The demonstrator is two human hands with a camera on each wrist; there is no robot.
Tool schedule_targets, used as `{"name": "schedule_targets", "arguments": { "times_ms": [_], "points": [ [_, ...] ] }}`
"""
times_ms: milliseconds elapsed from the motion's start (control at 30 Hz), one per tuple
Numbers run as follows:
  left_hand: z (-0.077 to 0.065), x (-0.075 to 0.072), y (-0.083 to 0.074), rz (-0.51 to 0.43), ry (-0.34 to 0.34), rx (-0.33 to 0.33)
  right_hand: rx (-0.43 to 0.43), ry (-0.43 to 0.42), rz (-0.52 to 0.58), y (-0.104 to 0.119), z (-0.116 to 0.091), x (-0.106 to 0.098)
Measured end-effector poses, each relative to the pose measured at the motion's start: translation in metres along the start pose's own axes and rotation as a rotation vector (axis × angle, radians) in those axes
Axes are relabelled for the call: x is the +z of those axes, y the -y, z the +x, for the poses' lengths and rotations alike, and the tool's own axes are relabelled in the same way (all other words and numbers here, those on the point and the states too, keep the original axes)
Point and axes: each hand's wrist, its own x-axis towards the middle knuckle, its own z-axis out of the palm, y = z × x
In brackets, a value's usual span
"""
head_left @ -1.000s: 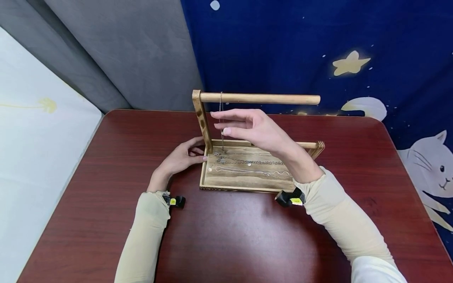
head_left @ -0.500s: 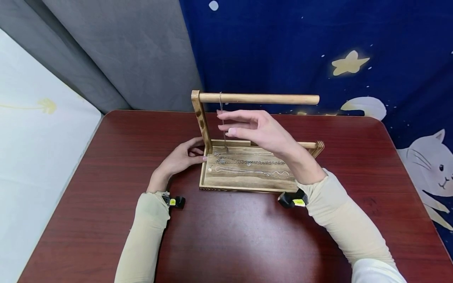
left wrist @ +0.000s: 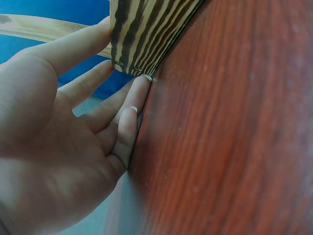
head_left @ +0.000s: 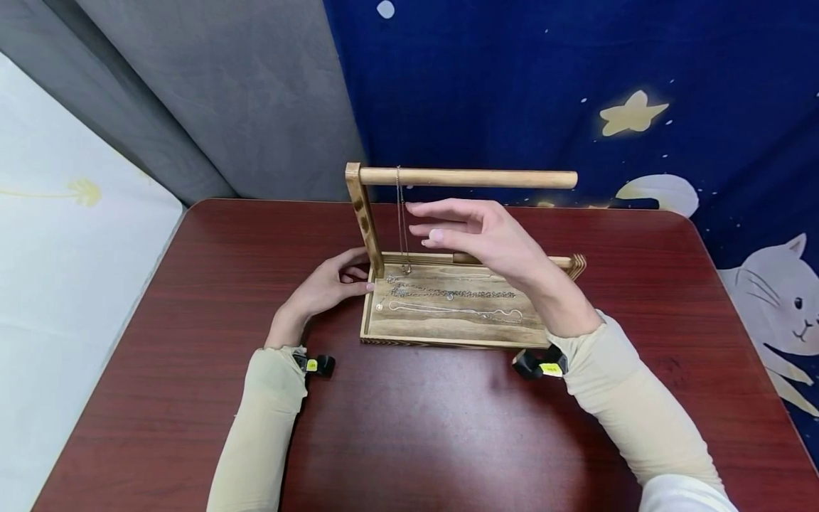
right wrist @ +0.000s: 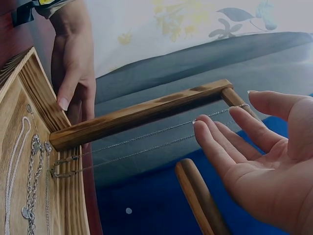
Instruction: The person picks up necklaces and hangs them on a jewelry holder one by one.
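Note:
A thin chain necklace (head_left: 401,220) hangs in a long loop from the left part of the stand's wooden bar (head_left: 476,178). Its pendant end reaches down to the wooden tray (head_left: 448,330) below. My right hand (head_left: 495,231) hovers just right of the necklace, fingers extended and spread from the thumb; in the right wrist view the fingertips overlap the chain. My left hand (head_left: 323,288) is at the tray's left end, thumb and fingertips touching the striped end wall (left wrist: 137,34) beside the post (head_left: 365,220). Its lower fingers are bent near the tabletop.
Several more necklaces lie across the tray, among them a smooth silver chain (head_left: 441,310) and a chunkier link chain (right wrist: 32,181). The bar's right end is free, without a post. The stand sits on a dark red table (head_left: 435,434), with a blue curtain (head_left: 480,85) behind.
My right hand has moved rightward, away from the hanging necklace. The chain swung slightly right and now hangs as a more visible loop. My left hand has stayed in place.

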Motion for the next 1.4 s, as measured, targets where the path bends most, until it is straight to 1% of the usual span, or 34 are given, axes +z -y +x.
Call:
{"name": "schedule_targets", "arguments": {
  "times_ms": [267, 600, 833, 1067, 1200, 1400],
  "points": [
    [0.0, -0.001, 0.0, 0.003, 0.004, -0.009, -0.003, -0.002, 0.004, -0.002, -0.005, -0.007],
    [0.001, -0.001, -0.002, 0.005, 0.008, -0.007, 0.013, -0.009, -0.048, 0.001, -0.011, -0.014],
    [0.002, 0.001, -0.003, 0.007, 0.016, -0.01, -0.006, -0.016, -0.111, 0.003, -0.019, -0.021],
    [0.001, 0.001, -0.004, 0.004, 0.024, -0.015, 0.005, -0.031, -0.126, 0.002, -0.027, -0.026],
    [0.0, 0.001, -0.003, 0.0, 0.031, -0.013, 0.008, -0.038, -0.157, 0.002, -0.03, -0.027],
    [-0.001, -0.002, -0.005, 0.014, 0.034, -0.008, 0.012, -0.055, -0.163, 0.004, -0.037, -0.029]
  ]
}}
